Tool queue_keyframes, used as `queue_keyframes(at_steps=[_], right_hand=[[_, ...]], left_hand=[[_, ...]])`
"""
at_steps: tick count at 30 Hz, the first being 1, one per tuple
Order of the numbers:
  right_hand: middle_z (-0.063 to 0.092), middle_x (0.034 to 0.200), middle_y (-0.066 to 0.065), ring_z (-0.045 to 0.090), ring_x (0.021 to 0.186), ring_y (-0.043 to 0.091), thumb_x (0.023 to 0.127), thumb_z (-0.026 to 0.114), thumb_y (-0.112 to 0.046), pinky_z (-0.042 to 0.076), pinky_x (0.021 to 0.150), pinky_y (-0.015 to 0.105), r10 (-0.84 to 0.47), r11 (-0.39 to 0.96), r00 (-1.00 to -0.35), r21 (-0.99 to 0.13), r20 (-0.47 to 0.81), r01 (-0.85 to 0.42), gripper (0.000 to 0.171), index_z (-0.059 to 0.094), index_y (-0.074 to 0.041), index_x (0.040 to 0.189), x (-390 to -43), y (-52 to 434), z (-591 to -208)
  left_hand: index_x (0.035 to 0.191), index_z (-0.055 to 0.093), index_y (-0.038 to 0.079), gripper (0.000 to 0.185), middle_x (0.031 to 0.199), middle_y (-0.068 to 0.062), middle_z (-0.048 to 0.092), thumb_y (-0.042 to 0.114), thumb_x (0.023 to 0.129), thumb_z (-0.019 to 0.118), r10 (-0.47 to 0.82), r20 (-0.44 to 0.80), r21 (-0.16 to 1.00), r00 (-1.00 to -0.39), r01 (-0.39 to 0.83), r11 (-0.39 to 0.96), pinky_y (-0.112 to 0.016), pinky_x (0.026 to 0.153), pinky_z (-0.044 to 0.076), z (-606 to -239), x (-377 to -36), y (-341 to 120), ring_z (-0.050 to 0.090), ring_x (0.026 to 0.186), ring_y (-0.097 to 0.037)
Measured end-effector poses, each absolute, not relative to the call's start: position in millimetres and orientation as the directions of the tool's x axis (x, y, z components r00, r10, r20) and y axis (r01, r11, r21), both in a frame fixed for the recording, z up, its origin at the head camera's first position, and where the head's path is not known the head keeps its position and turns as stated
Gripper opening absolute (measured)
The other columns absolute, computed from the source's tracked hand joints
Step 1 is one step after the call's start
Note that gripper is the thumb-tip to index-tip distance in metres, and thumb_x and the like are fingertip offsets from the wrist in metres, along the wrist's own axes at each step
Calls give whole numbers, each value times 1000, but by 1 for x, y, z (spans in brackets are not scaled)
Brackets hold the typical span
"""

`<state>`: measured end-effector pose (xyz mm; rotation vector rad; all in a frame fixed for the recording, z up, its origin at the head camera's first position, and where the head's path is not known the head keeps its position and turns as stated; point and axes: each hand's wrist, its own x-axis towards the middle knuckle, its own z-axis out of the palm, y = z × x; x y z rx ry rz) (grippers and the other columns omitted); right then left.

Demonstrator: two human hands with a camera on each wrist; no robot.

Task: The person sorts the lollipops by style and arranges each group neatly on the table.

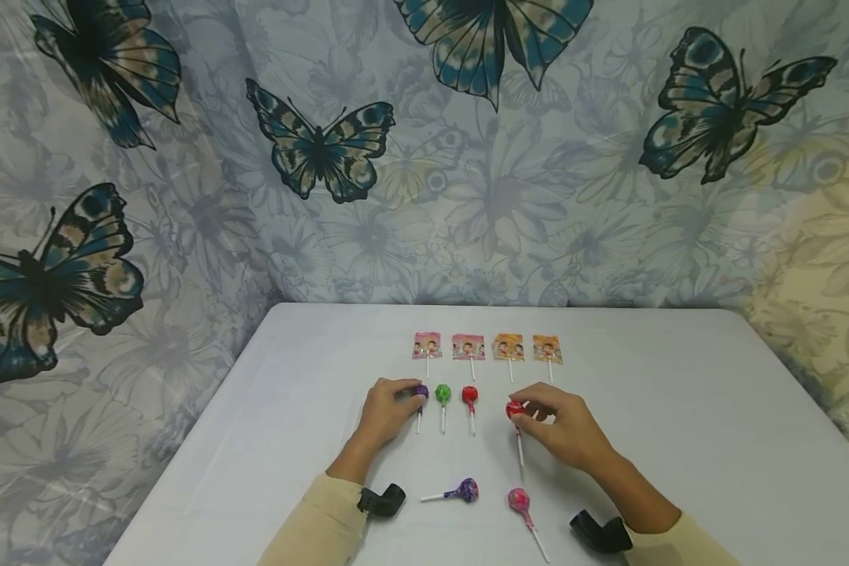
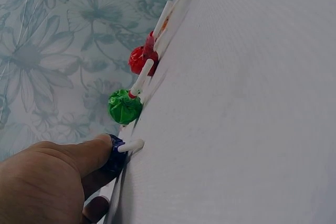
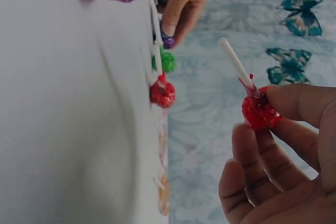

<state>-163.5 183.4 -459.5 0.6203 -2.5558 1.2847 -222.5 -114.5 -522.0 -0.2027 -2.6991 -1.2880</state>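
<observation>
On the white table (image 1: 679, 409) my left hand (image 1: 410, 395) pinches the head of a purple lollipop (image 1: 421, 391), the first in a short row. In the left wrist view my thumb (image 2: 79, 156) and a finger hold that purple head (image 2: 115, 156). A green lollipop (image 1: 442, 393) and a red lollipop (image 1: 470, 395) lie right of it. My right hand (image 1: 525, 413) pinches another red lollipop (image 1: 514, 409) just right of that row. In the right wrist view this red head (image 3: 259, 112) sits between thumb and fingers, clear of the cloth, stick (image 3: 235, 62) pointing away.
Several flat lollipops in printed wrappers (image 1: 468, 347) lie in a row farther back. Near me lie a second purple lollipop (image 1: 466, 490) and a pink lollipop (image 1: 519, 500). A butterfly-print curtain (image 1: 467, 157) hangs behind and to the sides of the table.
</observation>
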Motion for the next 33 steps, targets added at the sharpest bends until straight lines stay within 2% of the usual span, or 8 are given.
queue_keyframes(at_steps=[11, 20, 25, 33], right_hand=[[66, 92, -10, 58, 75, 12, 81, 78, -7, 50, 60, 29, -293, 542, -895, -713, 335, -444, 24, 73, -7, 105, -179, 181, -465], [68, 94, -5, 62, 80, 14, 82, 77, -8, 53, 69, 29, -285, 545, -914, -735, 290, -403, 25, 72, -4, 106, -190, 176, -470], [68, 94, -3, 62, 79, 14, 83, 77, -10, 52, 68, 30, -296, 563, -913, -721, 281, -404, 25, 72, -4, 106, -198, 175, -475], [69, 96, 0, 63, 83, 18, 84, 76, -17, 53, 71, 33, -262, 605, -953, -744, 151, -284, 27, 72, -5, 108, -212, 175, -479]], left_hand=[[109, 75, 15, 26, 105, -8, 61, 20, 84, 77, 58, 185, 758, -981, 180, 627, -46, 93, 43, -519, -220, -112, 56, 105, -29], [109, 75, 13, 26, 105, -10, 62, 19, 84, 76, 62, 208, 758, -976, 201, 621, -46, 93, 43, -519, -221, -112, 57, 105, -30], [108, 75, 13, 26, 104, -10, 63, 19, 83, 77, 63, 220, 754, -974, 210, 622, -46, 92, 43, -519, -220, -112, 57, 104, -30], [108, 75, 13, 25, 105, -10, 62, 19, 84, 76, 61, 208, 763, -976, 201, 614, -47, 93, 43, -519, -220, -113, 56, 106, -30]])
